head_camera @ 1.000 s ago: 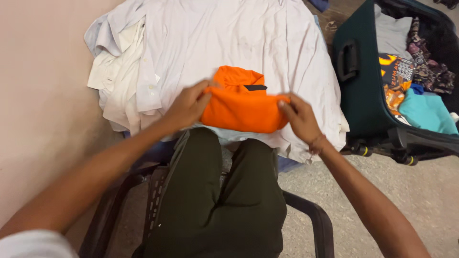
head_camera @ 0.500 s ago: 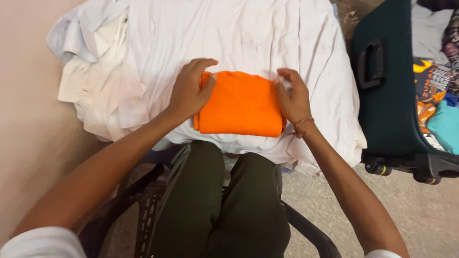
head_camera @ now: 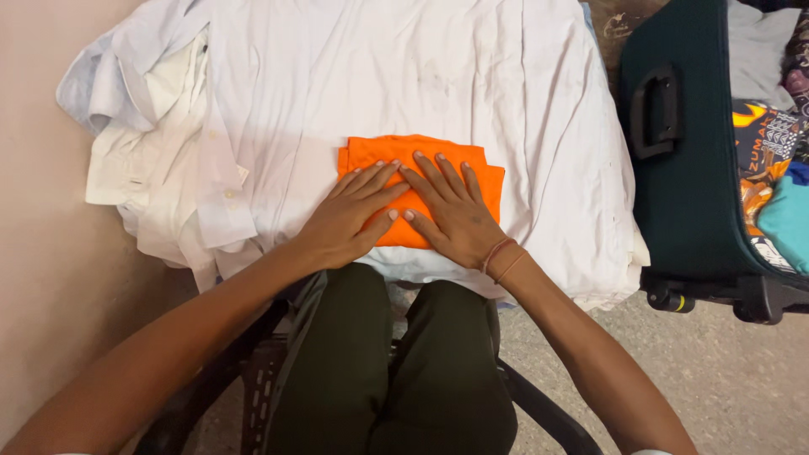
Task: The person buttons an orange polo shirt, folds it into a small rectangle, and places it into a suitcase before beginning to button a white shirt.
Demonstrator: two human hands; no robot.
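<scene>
A folded orange garment (head_camera: 381,152) lies on a pile of white shirts (head_camera: 404,76) just past my knees. My left hand (head_camera: 350,215) rests flat on the garment's left half, fingers spread. My right hand (head_camera: 451,206) lies flat on its right half, fingers spread, with a red thread band at the wrist. The two hands touch at the fingertips over the middle of the garment. Neither hand grips anything.
A dark green suitcase (head_camera: 683,168) lies open at the right, with colourful clothes (head_camera: 771,160) inside. A pale wall (head_camera: 42,236) stands at the left. I sit in a dark chair (head_camera: 539,413) on a speckled floor (head_camera: 742,379).
The orange garment was folded smaller. Both hands left its side edges and now press flat on top of it.
</scene>
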